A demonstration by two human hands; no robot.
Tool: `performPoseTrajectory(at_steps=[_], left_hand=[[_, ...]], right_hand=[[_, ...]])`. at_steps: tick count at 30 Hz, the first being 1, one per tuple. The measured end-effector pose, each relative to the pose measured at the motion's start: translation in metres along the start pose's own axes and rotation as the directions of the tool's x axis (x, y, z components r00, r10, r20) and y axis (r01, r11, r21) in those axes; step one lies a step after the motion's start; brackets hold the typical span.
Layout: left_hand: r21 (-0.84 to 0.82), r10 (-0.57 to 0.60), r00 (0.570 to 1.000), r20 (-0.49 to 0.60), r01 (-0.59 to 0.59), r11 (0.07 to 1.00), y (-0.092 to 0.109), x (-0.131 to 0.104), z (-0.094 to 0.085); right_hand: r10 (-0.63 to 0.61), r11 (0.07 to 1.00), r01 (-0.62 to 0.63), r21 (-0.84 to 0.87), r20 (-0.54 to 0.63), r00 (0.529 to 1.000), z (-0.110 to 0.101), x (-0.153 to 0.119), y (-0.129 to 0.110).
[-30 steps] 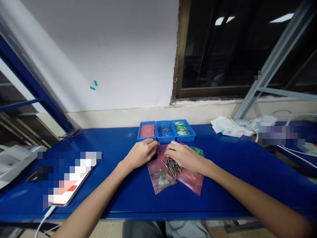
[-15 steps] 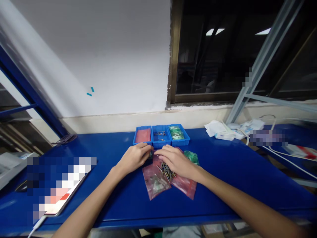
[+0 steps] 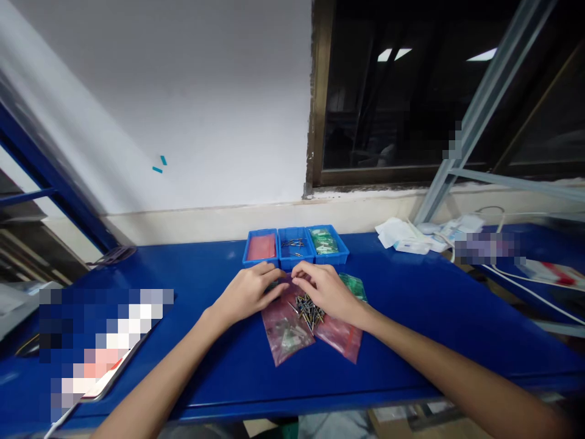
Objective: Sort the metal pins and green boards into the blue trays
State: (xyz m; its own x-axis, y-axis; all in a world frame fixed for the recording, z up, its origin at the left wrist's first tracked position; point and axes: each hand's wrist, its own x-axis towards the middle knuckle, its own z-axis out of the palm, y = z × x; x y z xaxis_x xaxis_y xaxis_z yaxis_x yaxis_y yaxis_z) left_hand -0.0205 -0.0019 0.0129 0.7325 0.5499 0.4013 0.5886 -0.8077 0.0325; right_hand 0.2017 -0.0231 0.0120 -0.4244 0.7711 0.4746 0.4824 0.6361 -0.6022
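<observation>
On the blue table my left hand (image 3: 251,291) is closed, its fingers curled, with a bit of dark green showing beside them. My right hand (image 3: 325,289) faces it, fingers bent and tips pinched together close to my left fingertips. Whatever the fingers hold is hidden or too small to name. Below and between my hands, a loose pile of metal screws (image 3: 309,311) lies on pink plastic bags (image 3: 340,339). The left pink bag (image 3: 278,347) contains small pale pieces. Behind my right hand lies a green plastic bag (image 3: 354,285).
Three joined blue bins (image 3: 296,263) stand behind my hands, holding pink bags, a few screws and green packets from left to right. A partly blurred phone-like device (image 3: 98,385) with a white cable lies left. White papers (image 3: 411,239) and cables are at the back right.
My right hand has drawn its fingers in and shifted slightly, uncovering more of the pink bag. My left thumb now reaches farther right. The view has moved a little.
</observation>
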Motion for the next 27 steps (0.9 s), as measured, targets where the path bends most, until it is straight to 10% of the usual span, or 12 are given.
performPoseTrajectory(at_steps=[8, 27], left_hand=[[-0.001, 0.063, 0.998, -0.015, -0.063, 0.998, 0.006, 0.003, 0.003], [0.005, 0.062, 0.992, -0.106, -0.062, 0.998, 0.002, 0.002, 0.005]], right_hand=[[0.11, 0.955, -0.089, 0.282, -0.06, 0.992, 0.006, -0.005, -0.003], [-0.083, 0.979, 0.074, -0.191, -0.042, 0.996, 0.002, -0.007, 0.01]])
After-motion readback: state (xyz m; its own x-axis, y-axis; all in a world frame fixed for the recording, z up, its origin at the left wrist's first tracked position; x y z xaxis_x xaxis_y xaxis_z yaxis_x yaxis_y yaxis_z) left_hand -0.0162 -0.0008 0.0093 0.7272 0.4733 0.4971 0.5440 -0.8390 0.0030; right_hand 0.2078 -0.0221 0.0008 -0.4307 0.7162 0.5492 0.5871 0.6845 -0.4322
